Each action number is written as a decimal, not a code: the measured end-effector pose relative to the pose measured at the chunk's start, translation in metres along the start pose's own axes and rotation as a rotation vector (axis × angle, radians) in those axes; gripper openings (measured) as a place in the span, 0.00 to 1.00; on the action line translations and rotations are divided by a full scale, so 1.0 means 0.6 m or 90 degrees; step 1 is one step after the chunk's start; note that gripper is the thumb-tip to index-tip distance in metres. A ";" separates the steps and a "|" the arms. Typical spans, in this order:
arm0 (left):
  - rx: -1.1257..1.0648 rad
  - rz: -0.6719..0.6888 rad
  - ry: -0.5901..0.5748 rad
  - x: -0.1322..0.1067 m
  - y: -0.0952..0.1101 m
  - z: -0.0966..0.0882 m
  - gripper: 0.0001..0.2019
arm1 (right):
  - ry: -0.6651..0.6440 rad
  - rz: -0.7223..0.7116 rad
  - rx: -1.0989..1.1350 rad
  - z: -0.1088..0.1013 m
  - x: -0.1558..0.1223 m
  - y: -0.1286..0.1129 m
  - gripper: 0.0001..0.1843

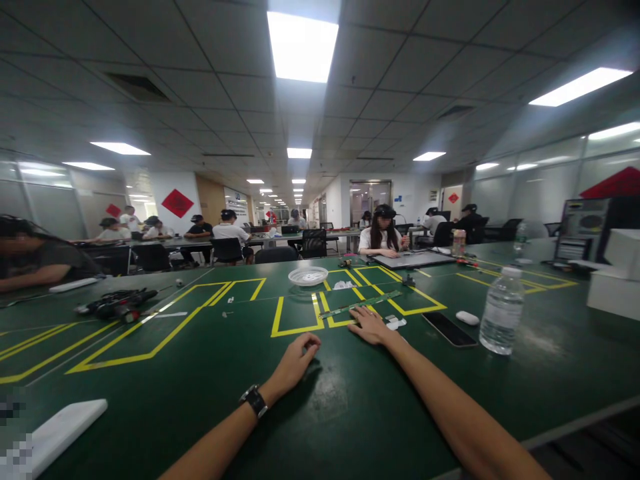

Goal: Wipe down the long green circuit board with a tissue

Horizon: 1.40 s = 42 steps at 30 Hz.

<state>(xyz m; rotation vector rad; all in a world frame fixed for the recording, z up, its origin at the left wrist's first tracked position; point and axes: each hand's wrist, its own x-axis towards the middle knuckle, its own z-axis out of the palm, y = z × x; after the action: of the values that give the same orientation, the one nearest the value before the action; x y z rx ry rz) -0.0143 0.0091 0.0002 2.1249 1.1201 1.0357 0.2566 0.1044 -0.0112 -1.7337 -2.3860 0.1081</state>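
My right hand [371, 325] lies palm down on the green table with its fingers stretched out. Its fingertips touch or almost touch the near edge of a long, thin green strip [360, 305] that looks like a circuit board. Small white pieces [396, 323] lie just right of that hand. Wearing a black wristwatch [254, 400], my left hand [295, 360] rests on its side, nearer to me and left of the strip. Its fingers are loosely curled, the thumb a little apart, and nothing shows in them.
Yellow tape outlines mark the table [320, 407]. A round white basket [308, 276] stands beyond the strip. To the right are a phone [449, 329], a white case [467, 318] and a water bottle [502, 312]. A black tool [117, 305] lies left. A person [384, 233] sits opposite.
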 end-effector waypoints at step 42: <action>0.021 0.084 0.124 -0.002 -0.002 0.004 0.10 | 0.100 -0.128 -0.054 -0.035 -0.019 -0.059 0.22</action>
<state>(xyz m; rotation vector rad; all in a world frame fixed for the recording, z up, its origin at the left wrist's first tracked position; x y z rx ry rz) -0.0134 0.0083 -0.0022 2.1851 1.1041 1.3169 0.2309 0.0811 0.0142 -1.4639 -2.4613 -0.1544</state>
